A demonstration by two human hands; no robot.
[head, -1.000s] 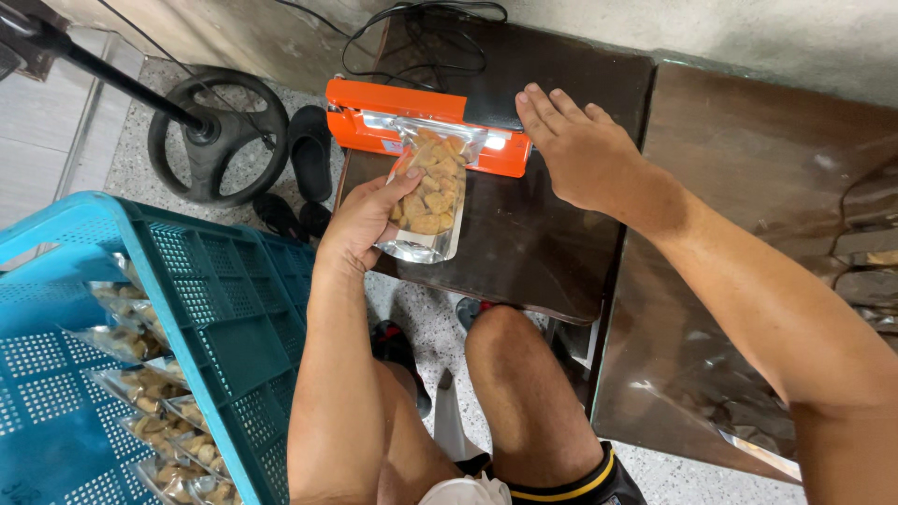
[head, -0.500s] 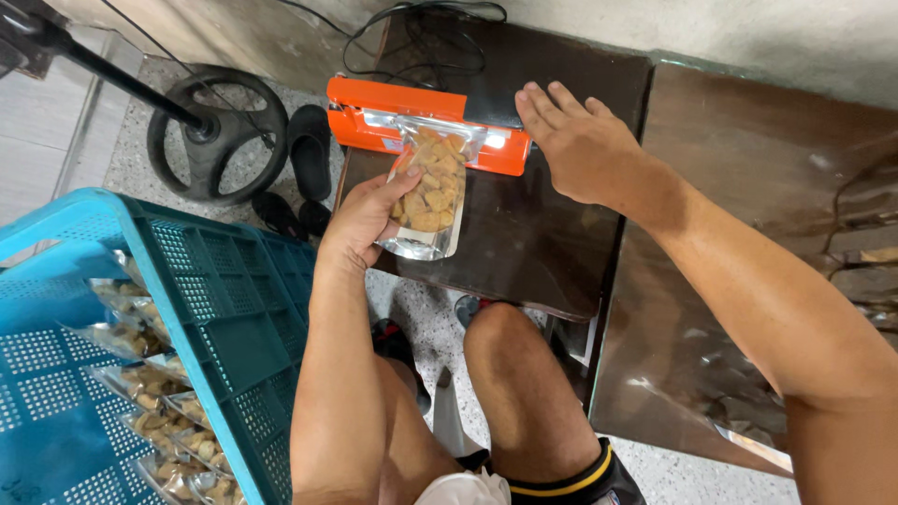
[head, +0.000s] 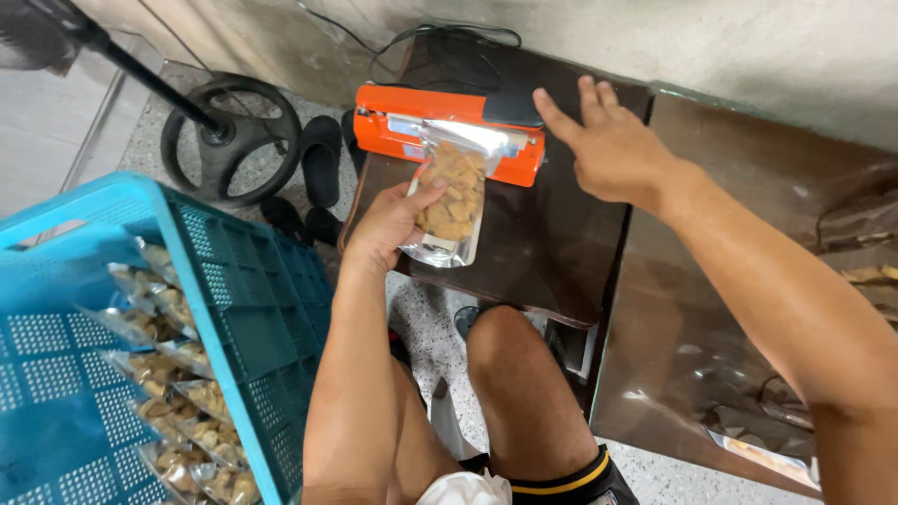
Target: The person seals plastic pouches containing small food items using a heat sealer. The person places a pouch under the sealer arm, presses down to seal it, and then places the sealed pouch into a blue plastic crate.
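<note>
Holding snack pouch (head: 451,201) in sealer (head: 449,131), left hand (head: 388,229) unchanged; right hand (head: 613,150) nearer, fingers spread

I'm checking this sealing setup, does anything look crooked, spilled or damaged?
Nothing stands out. The snack pouch lies with its top in the orange sealer, steadied by the left hand; the right hand hovers open beside the sealer. No spills on the dark table.

Blue crate (head: 234,309) crowds the left; bare tabletop (head: 543,243) right of the pouch (head: 449,201).
</note>
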